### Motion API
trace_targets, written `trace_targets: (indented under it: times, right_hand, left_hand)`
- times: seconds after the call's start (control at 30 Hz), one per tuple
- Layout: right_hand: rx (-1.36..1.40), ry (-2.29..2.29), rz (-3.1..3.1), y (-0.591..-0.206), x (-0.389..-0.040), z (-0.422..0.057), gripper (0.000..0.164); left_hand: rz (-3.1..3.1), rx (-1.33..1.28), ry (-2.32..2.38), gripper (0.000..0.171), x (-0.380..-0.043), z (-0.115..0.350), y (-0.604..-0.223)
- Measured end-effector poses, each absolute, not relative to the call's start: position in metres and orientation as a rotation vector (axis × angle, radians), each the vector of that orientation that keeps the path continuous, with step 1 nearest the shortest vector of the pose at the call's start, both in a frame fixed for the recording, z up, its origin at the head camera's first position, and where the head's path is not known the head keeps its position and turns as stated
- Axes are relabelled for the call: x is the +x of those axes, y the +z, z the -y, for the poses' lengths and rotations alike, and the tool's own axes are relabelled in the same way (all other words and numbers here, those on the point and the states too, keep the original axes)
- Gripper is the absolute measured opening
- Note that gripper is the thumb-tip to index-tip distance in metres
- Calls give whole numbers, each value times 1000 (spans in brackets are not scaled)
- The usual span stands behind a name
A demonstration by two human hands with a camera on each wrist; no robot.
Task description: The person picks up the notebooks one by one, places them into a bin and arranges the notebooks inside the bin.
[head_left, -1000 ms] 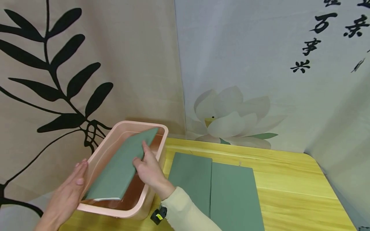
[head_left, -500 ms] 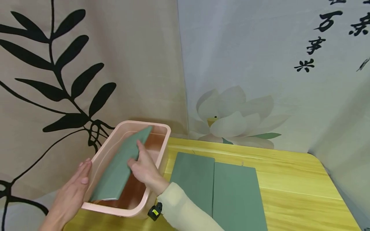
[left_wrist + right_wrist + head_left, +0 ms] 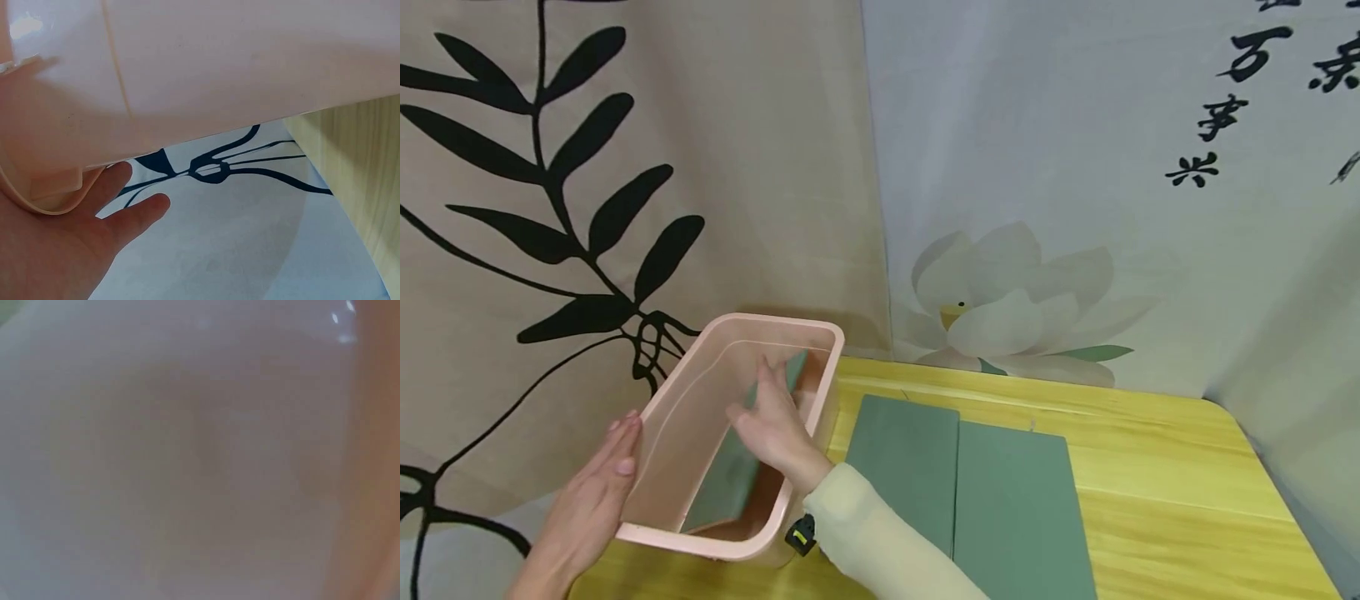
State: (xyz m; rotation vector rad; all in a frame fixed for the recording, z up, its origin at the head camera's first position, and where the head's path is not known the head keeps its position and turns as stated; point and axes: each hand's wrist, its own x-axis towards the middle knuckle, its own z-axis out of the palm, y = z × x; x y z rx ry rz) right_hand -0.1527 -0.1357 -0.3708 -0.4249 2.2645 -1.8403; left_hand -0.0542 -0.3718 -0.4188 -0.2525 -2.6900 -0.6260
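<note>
A pink plastic bin [image 3: 681, 542] stands at the table's left side in the head view. Inside, low down, lies a thin green notebook [image 3: 721, 487], partly hidden by my right hand [image 3: 773, 429]. That hand reaches over the bin's right rim, thumb and forefinger spread apart above the notebook. My left hand [image 3: 591, 500] rests along the bin's left rim with its fingers straight. In the left wrist view the left hand [image 3: 75, 244] lies at the bin's rim, fingers under the pale pink wall [image 3: 237, 56]. The right wrist view is blurred, filled by a pale surface.
Two more green notebooks lie side by side on the yellow wood-grain table [image 3: 1187, 500]: a left one [image 3: 902, 458] and a right one [image 3: 1022, 508]. Printed cloth [image 3: 775, 167] hangs behind the table and at its sides.
The notebook, pinched in my right hand earlier, has gone down into the bin and is let go. My right hand has shifted slightly left; the left hand keeps its place at the rim.
</note>
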Motion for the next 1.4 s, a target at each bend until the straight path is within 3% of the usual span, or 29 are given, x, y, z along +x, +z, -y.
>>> trace_targets:
  times: [0.3,0.5,0.97,1.4]
  right_hand:
    - [-789,-2054,-2263,-363,-122,86,61]
    - [-863,-2080,-2290,-372,-103,38,56]
    - [-547,-1716,-2694,-419,-95,-80,55]
    - [-276,-1257,-2854,-471,-88,-159,65]
  left_hand:
    - [2754,-184,-638,54,-52,375,-417]
    - [2763,-158,-632,55,-52,375,-418]
    - [2887,-7,-645,61,-52,374,-414]
    - [2904,10,-626,62,-59,367,-416]
